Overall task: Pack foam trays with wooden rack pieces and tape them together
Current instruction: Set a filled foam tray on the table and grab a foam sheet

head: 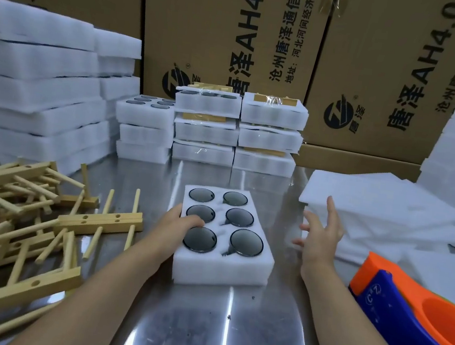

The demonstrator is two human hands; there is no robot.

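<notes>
Guessing the foam tray (220,269) on the metal table (215,328) is light and squishy, with six fragile-looking dark round pieces (199,239) inside, so grab the sides. Left hand (183,221) curls its fingers over the left edge. Right hand (318,238) hovers just off the right side, fingers spread, touching nothing. Wooden rack pieces (94,219) lie farther left.

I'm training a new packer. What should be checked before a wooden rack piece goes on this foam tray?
1. White foam tray flat on steel table: ok.
2. Six round dark discs fill every pocket: ok.
3. Left hand holds tray's left edge: ok.
4. Right hand free, fingers spread: ok.
5. Pale wooden rack pieces heaped at left: ok.
6. Tape loaded in orange-and-blue tape dispenser: cannot tell.
</notes>
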